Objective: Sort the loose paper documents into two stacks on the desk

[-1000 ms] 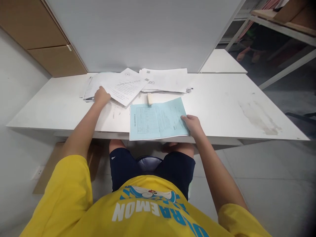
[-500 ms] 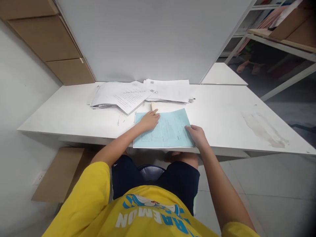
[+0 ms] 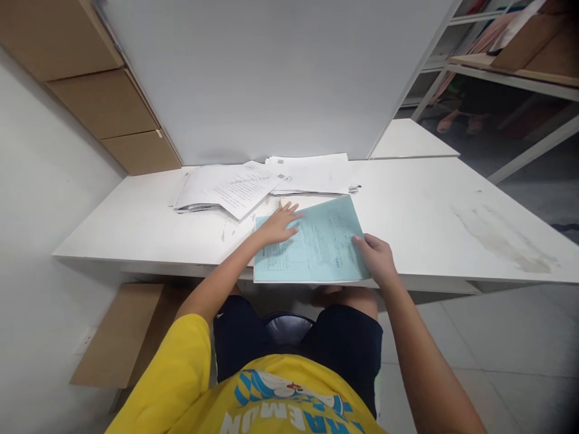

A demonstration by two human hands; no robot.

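Observation:
A light-blue printed booklet (image 3: 316, 247) lies at the front edge of the white desk, its right side lifted a little. My right hand (image 3: 375, 256) grips the booklet's right edge, thumb on top and fingers underneath. Over its upper left part, my left hand (image 3: 281, 224) rests with fingers spread. Just beyond those fingertips, a small pale object is mostly covered by the hand and booklet; its kind cannot be made out.
Two piles of printed sheets, a left pile (image 3: 212, 187) and a right pile (image 3: 312, 173), lie against the grey partition (image 3: 271, 78). Cardboard boxes (image 3: 102, 102) stand at the left, another box (image 3: 120, 334) below the desk (image 3: 429, 223). A shelf rack (image 3: 511, 69) is at the right.
The booklet's right side has risen in my right hand. My left hand's fingers have spread out, and the small pale object beyond them is now mostly hidden. The view has shifted slightly.

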